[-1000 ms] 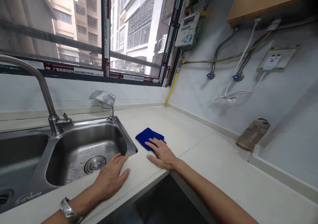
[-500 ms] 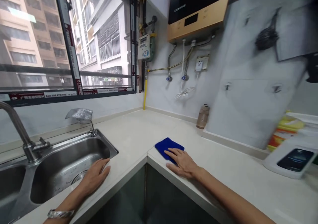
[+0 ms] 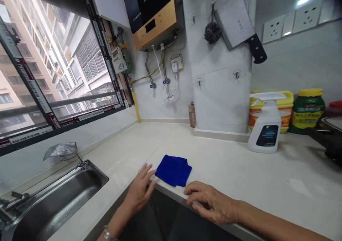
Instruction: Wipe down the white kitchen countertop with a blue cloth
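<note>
A folded blue cloth (image 3: 173, 170) lies flat on the white countertop (image 3: 224, 164), close to its front edge. My left hand (image 3: 140, 187) is just left of the cloth, fingers apart, fingertips near its left corner and nothing in them. To the right of the cloth, my right hand (image 3: 211, 201) hovers at the counter edge with its fingers loosely bent and spaced, holding nothing. A bracelet (image 3: 107, 233) shows on my left wrist.
A steel sink (image 3: 61, 201) with a tap (image 3: 10, 207) is at the left. On the right stand a white spray bottle (image 3: 265, 127), a green jar (image 3: 307, 111) and part of a pan (image 3: 328, 141). A cleaver (image 3: 237, 23) hangs on the wall; a brown bottle (image 3: 192, 115) stands behind.
My view has turned right. My right hand has come off the blue cloth to its right side, and my left hand has moved from the sink edge to beside the cloth.
</note>
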Motion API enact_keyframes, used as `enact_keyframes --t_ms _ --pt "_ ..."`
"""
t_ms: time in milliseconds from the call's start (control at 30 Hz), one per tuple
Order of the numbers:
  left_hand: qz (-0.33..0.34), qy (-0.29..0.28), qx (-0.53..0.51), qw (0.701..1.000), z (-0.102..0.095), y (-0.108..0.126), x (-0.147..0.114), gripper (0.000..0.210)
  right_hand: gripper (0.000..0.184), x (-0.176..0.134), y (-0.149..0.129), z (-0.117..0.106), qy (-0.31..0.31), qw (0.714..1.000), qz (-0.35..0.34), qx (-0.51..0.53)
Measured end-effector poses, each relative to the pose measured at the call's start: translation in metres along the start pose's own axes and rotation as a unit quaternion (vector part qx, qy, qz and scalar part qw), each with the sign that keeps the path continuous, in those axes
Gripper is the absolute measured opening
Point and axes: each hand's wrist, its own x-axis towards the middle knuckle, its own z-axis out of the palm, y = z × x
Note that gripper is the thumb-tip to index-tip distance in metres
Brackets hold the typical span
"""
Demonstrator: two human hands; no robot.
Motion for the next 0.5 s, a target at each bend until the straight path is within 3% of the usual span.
enact_keyframes --t_ms 100,233,333,433,500 --pt "0.006 -0.039 0.015 0.999 0.038 0.033 0.033 0.050 0.024 -0.003 0.006 -0.004 0.051 0.994 0.040 0.086" --pt "0.003 -0.064 0.052 0.997 0.066 0.039 0.048 0.054 0.025 -0.003 0.018 -0.004 0.118 0.982 0.113 0.096" --pt "0.031 -0.106 0.048 0.993 0.056 0.031 0.051 0.056 0.023 -0.004 0.028 -0.002 0.192 0.966 0.159 0.061" --pt "0.052 -0.152 0.050 0.986 0.030 0.020 0.058 0.063 0.023 -0.005 0.038 0.000 0.244 0.953 0.179 0.022" --pt "0.036 -0.148 0.052 0.987 0.015 0.016 0.064 0.068 0.024 -0.004 0.044 0.002 0.264 0.946 0.189 0.001"
